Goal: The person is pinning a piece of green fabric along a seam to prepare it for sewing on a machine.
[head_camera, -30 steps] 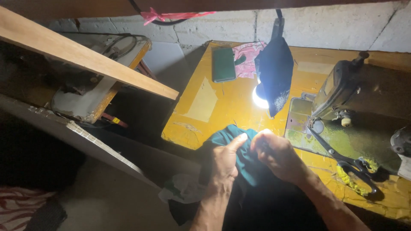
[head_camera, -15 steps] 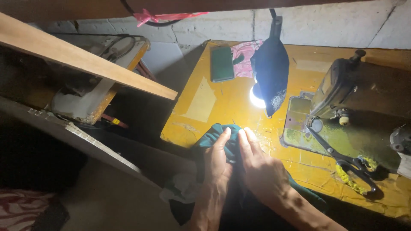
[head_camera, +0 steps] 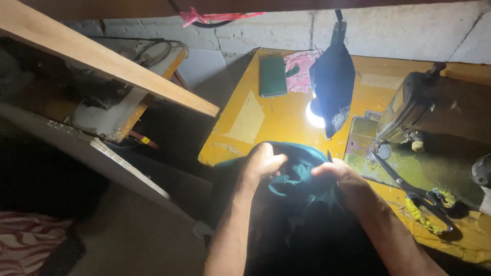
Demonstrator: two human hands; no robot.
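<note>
Teal fabric (head_camera: pixel 294 176): dark blue-green cloth, soft and thin by its folds, bunched into a rumpled mound at the near edge of the yellow tabletop (head_camera: pixel 255 120) and trailing down into shadow toward the person's lap. Both hands were on it. Step in hand, by judgement: gathering and pinching a fold or edge of the cloth between the two hands; any further handling would call for a firm, even pinch on both sides so the fold did not slip.

Yellow tabletop: worn, scuffed paint, patched with paler squares.

Sewing machine (head_camera: pixel 440 120): dark, old, at the right end of the tabletop, well apart from the cloth.

Wooden plank (head_camera: pixel 102 61): pale, slanting across the upper left, above dim clutter.

Dark cloth shade (head_camera: pixel 332 87): hung over a lit bulb (head_camera: pixel 314 115) (the only bright light in view), just beyond the fabric.

Left hand (head_camera: pixel 261 166): fingers curled closed, gripping a bunch of the teal fabric on its left side.

Right hand (head_camera: pixel 340 176): fingers closed in a pinch on the fabric's right side, a small point of cloth standing up beside them.

Scissors (head_camera: pixel 414 191): dark blades, yellow-wrapped handles, lying on the tabletop right of the right hand, not touched.

Green phone-like slab (head_camera: pixel 272 76): flat at the far side, beside a pink cloth (head_camera: pixel 299 69).
</note>
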